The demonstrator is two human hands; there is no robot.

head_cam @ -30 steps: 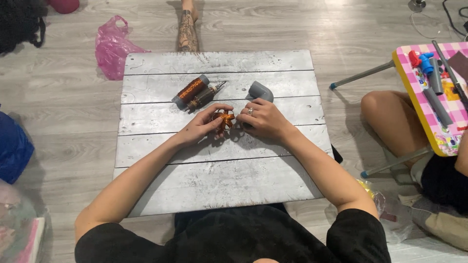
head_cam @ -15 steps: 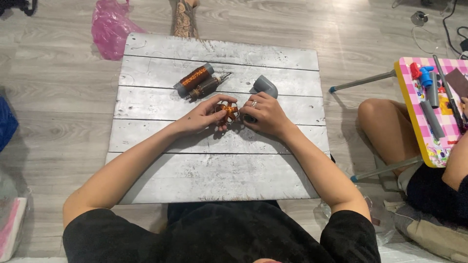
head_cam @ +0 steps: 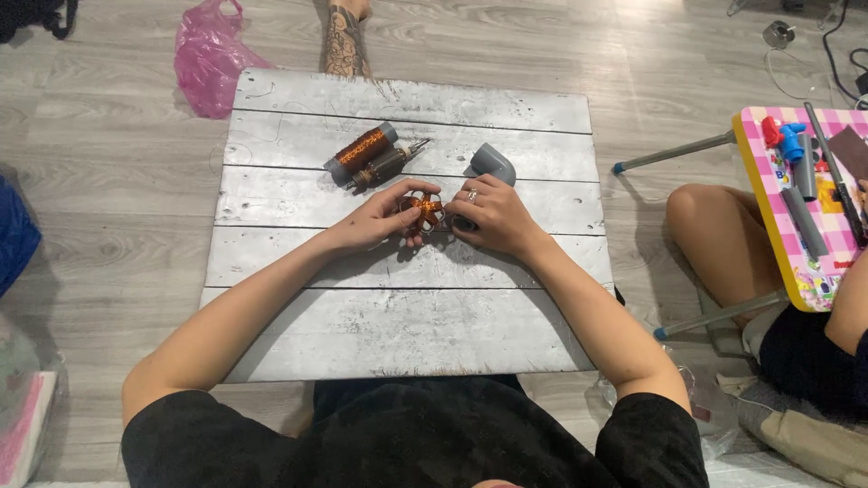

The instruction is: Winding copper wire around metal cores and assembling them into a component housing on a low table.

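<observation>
Both my hands meet at the middle of a low white-washed plank table. My left hand and my right hand together grip a small part wound with copper wire, held just above the boards. Just beyond my left hand lie a grey cylinder wrapped in copper wire and a smaller dark wound piece with a metal shaft. A grey plastic elbow fitting rests just past my right hand.
A pink plastic bag lies on the wooden floor at the table's far left corner, beside a tattooed leg. Another person's knee is at the right, by a small pink checked table holding tools and grey pipe.
The camera view has shifted a little, so the table sits lower in the frame. My hands stay together on the copper-wound part, with only slight finger movement.
</observation>
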